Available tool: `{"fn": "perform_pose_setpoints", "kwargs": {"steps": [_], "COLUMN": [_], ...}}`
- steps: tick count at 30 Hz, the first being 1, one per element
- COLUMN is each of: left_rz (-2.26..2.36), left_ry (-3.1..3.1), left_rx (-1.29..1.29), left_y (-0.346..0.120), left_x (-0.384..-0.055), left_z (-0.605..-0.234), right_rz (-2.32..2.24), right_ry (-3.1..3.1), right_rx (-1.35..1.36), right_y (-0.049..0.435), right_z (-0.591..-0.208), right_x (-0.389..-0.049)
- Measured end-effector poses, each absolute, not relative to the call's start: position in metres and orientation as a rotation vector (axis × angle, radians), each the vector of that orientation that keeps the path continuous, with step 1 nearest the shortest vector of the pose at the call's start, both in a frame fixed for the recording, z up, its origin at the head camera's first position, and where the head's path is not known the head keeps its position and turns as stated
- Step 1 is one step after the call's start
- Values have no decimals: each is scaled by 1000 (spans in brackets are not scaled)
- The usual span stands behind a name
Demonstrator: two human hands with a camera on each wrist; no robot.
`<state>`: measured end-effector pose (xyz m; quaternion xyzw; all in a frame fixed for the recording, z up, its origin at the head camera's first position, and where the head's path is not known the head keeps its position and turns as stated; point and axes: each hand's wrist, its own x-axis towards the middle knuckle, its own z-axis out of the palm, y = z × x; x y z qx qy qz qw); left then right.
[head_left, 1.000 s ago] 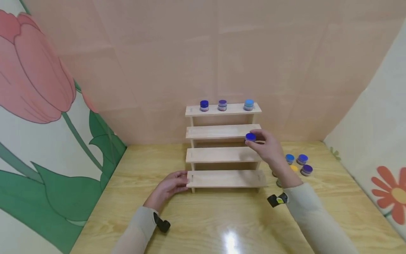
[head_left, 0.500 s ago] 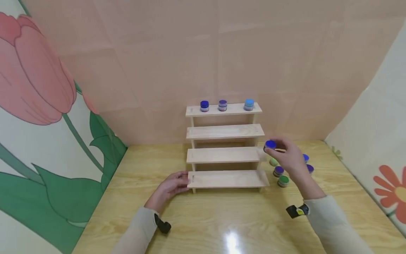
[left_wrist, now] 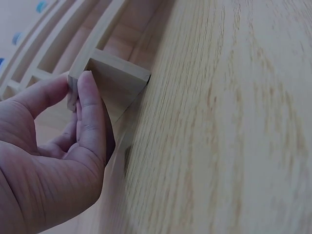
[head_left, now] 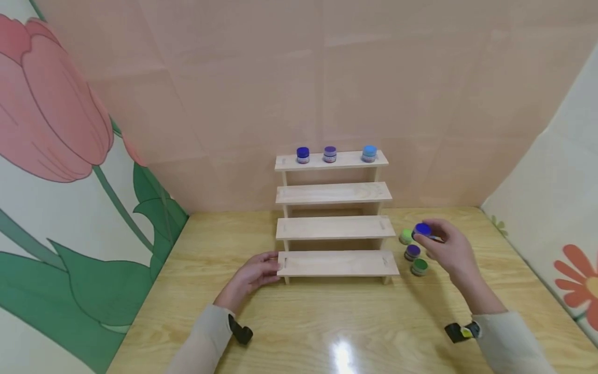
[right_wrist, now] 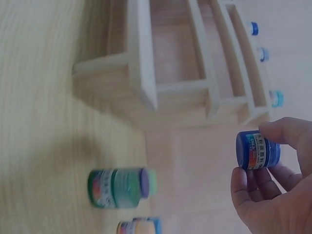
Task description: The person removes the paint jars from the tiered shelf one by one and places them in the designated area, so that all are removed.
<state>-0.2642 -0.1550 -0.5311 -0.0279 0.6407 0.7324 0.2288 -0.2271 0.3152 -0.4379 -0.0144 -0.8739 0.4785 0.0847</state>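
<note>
My right hand (head_left: 448,246) holds a small dark blue paint jar (head_left: 422,230) between thumb and fingers, raised to the right of a four-step wooden rack. In the right wrist view the labelled jar (right_wrist: 257,150) lies sideways to the camera. My left hand (head_left: 254,272) pinches the left end of the rack's lowest board (head_left: 336,264); the left wrist view shows thumb and finger on either side of the board's end (left_wrist: 73,92). On the top board (head_left: 348,160) stand a dark blue jar (head_left: 302,155), a purple jar (head_left: 329,154) and a light blue jar (head_left: 369,154).
Right of the rack, a light green jar (head_left: 406,237), a purple jar (head_left: 412,253) and a green jar (head_left: 419,267) stand on the wooden table (head_left: 299,322). My right hand hides other jars behind it. A pink backdrop (head_left: 233,104) rises behind the rack.
My right hand has carried the dark blue jar rightward and down, from in front of the rack to above the jars on the table. The left hand stays at the lowest board.
</note>
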Motion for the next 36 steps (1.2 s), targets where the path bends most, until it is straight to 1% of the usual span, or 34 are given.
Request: {"fn": "perform_pose_setpoints", "kwargs": {"steps": [9,21,36], "left_rz": [2026,2030,2020], "left_ry": [1744,1749,1752], "left_rx": [-82,-69,-68], "left_y": [-154,-156,-156], "left_x": [-265,-265,-264], "left_z": [-531,-534,-534], "right_rz": [1394,1323,1418], "right_ry": [-2559,-2649,-2719], "right_rx": [-80,-252,-365], "right_y": [340,361,382], "right_z": [-455,-476,-496], "right_x": [-223,-218,-214]}}
